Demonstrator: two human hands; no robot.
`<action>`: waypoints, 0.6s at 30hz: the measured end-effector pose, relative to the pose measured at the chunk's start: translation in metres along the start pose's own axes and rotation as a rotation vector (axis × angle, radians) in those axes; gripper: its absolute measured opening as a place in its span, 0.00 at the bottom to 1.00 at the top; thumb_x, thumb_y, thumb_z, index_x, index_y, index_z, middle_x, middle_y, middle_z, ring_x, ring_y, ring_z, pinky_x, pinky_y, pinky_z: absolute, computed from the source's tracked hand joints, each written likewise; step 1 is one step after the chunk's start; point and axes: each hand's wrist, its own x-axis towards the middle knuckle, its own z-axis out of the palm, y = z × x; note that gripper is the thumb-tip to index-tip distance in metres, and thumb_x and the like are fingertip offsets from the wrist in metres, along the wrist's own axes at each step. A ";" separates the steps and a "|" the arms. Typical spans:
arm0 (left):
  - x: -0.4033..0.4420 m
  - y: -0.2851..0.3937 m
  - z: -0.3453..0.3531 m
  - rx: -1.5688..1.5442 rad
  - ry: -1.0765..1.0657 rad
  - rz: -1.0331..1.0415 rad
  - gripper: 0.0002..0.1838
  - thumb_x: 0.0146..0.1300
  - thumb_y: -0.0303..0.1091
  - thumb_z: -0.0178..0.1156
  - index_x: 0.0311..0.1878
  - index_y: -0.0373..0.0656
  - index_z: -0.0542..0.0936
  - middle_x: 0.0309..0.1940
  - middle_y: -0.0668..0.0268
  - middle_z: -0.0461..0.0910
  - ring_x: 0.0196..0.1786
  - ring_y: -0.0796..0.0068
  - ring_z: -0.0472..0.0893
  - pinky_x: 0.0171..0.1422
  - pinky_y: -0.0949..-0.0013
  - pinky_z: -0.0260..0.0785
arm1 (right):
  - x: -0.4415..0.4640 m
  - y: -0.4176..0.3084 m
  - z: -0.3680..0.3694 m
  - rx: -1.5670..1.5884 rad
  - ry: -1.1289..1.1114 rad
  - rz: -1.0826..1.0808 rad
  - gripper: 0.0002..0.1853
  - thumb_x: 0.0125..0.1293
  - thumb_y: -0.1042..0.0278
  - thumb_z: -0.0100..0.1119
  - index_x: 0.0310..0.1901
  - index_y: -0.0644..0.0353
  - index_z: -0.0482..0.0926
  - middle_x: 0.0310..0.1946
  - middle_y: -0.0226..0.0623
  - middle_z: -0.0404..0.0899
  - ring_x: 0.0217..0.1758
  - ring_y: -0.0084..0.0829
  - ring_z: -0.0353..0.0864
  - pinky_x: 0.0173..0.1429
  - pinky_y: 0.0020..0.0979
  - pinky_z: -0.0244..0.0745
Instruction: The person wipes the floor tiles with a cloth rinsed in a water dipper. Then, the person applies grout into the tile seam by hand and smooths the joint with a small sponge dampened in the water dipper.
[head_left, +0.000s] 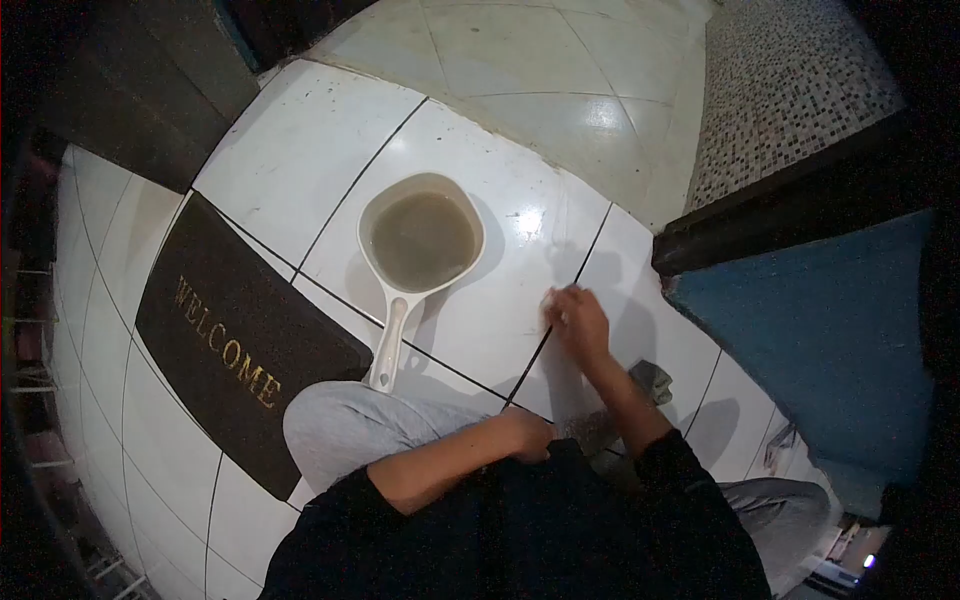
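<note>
The right hand is low over the white tiled floor, by a dark joint line; its fingers are bent inward, nearly closed, and I cannot tell whether they grip anything or touch the tile. The left hand sits close to the lap, its fingers curled, their hold, if any, hidden from view. The dipper, partly filled with murky water, stands upright on the floor ahead and to the left, its handle pointing back toward the left knee, beside the dark WELCOME mat
</note>
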 end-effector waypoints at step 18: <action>-0.002 -0.002 0.003 -0.067 0.204 0.114 0.23 0.62 0.49 0.50 0.50 0.41 0.75 0.41 0.51 0.78 0.46 0.52 0.78 0.50 0.53 0.69 | -0.026 -0.017 -0.017 -0.050 -0.175 -0.030 0.12 0.55 0.68 0.55 0.42 0.58 0.76 0.38 0.34 0.72 0.43 0.39 0.71 0.37 0.41 0.75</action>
